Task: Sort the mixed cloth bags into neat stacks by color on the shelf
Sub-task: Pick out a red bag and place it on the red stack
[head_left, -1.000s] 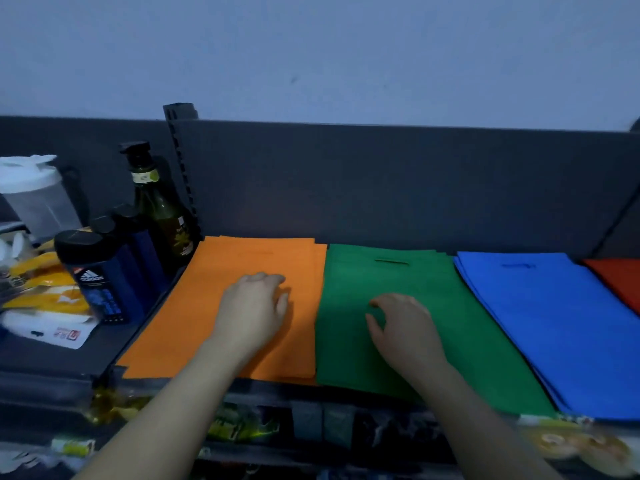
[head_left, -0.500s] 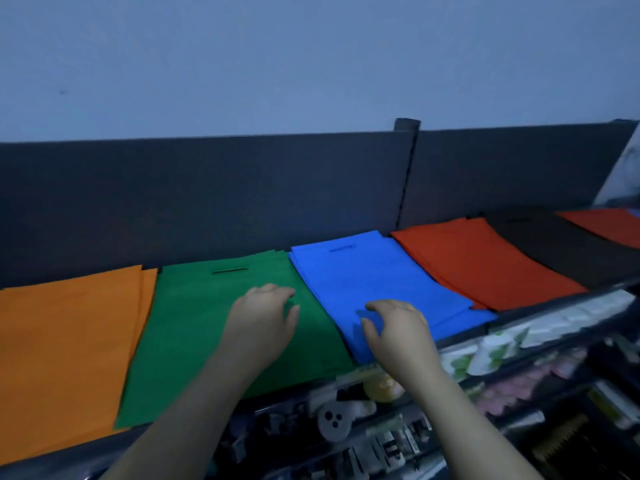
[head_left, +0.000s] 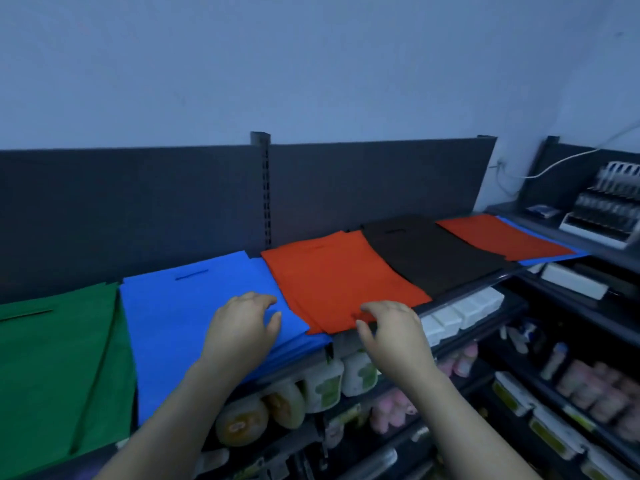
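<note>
Flat cloth bags lie in stacks along the shelf [head_left: 457, 301]: green [head_left: 52, 358] at the left, then blue [head_left: 173, 313], red [head_left: 332, 282] and black [head_left: 433, 258]. At the far right another red bag [head_left: 498, 237] lies on a blue one [head_left: 547, 259]. My left hand [head_left: 242, 327] is over the blue stack near its front, fingers loosely curved and holding nothing. My right hand [head_left: 391, 337] is at the front edge of the red stack, fingertips on the edge and thumb just below it, gripping nothing that I can see.
A dark back panel [head_left: 138, 209] and a slotted upright post [head_left: 265, 188] stand behind the bags. Below the shelf are bottles [head_left: 322, 382], white boxes [head_left: 460, 313] and other packed goods. A display rack [head_left: 602, 209] with a white cable stands at the right.
The view and both hands have shifted right along the shelf. My left hand went from orange over green to blue, my right from green over blue to red.
</note>
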Demonstrator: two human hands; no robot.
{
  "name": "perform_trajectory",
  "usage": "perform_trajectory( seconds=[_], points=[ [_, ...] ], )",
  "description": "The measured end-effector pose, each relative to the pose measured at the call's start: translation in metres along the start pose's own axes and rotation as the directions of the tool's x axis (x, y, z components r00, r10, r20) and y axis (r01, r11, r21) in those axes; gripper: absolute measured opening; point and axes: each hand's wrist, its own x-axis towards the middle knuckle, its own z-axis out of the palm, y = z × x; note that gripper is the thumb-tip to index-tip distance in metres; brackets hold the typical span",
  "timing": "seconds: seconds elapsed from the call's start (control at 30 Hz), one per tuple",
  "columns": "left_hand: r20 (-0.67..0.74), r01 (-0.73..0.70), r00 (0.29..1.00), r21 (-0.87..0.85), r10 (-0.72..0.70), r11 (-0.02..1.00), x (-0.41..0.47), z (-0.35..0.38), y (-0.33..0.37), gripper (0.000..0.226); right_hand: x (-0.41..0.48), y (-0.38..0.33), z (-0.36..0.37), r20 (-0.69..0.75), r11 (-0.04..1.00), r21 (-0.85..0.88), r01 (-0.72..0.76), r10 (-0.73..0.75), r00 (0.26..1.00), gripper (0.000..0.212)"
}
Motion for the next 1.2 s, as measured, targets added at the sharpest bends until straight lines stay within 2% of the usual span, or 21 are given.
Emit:
perform_trajectory(
  seconds=[0.17,0.33,0.67,0.97,1.2],
  points=[
    [0.016,-0.054,0.998,-0.006,0.054,0.998,0.024,0.036,0.051,0.036,0.014,0.061,-0.014,0.035,0.999,-0.034,-0.041,0.042,0.999,0.028],
    [-0.009,-0.114,0.993,-0.003,0.114,0.994,0.054,0.06,0.089,0.032,0.037,0.106,-0.018,-0.005,0.996,0.004,-0.088,0.088,0.996,0.028],
    [-0.006,-0.197,0.98,-0.045,0.197,0.979,0.153,0.115,0.144,0.032,0.113,0.181,-0.025,-0.082,0.984,-0.068,-0.168,0.162,0.983,0.033],
    [0.108,-0.293,0.95,-0.031,0.294,0.956,0.233,0.16,0.206,0.036,0.172,0.25,-0.036,-0.094,0.961,-0.116,-0.252,0.242,0.966,0.033],
    [0.171,-0.325,0.932,-0.005,0.321,0.946,0.272,0.213,0.268,0.037,0.223,0.337,-0.034,-0.082,0.952,-0.152,-0.264,0.254,0.964,0.03]
  ],
)
